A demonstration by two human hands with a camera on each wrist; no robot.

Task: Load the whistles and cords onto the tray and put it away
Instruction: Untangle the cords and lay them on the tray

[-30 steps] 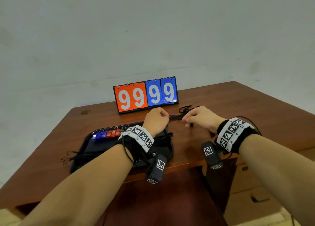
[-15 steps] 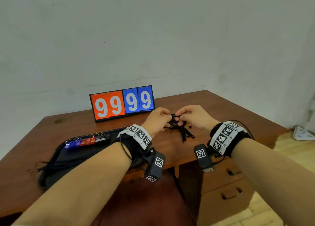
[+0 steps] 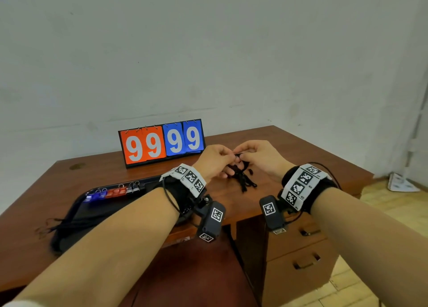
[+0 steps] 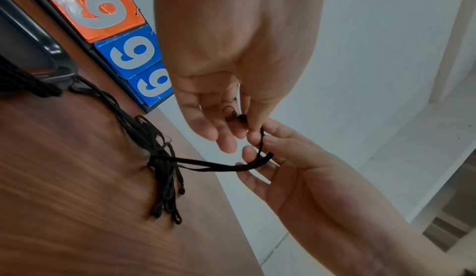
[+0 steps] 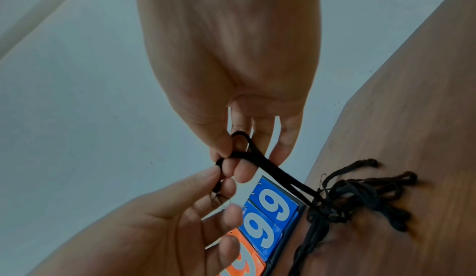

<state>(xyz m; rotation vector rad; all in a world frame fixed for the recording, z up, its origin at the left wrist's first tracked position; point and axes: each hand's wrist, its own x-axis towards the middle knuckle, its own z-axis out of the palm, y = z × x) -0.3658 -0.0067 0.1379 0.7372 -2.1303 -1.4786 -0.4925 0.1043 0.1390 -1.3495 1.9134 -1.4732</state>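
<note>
Both hands' grips pinch one black cord (image 4: 219, 166) just above the table (image 3: 301, 158), left hand (image 3: 214, 160) touching right hand (image 3: 259, 158), its strands trailing down toward the tray (image 3: 76, 210) at left.

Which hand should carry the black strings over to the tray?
Probably the left hand. Both hands pinch the black cord now, but the tray lies on the left side, under the left forearm; the right hand would have to cross over.
</note>
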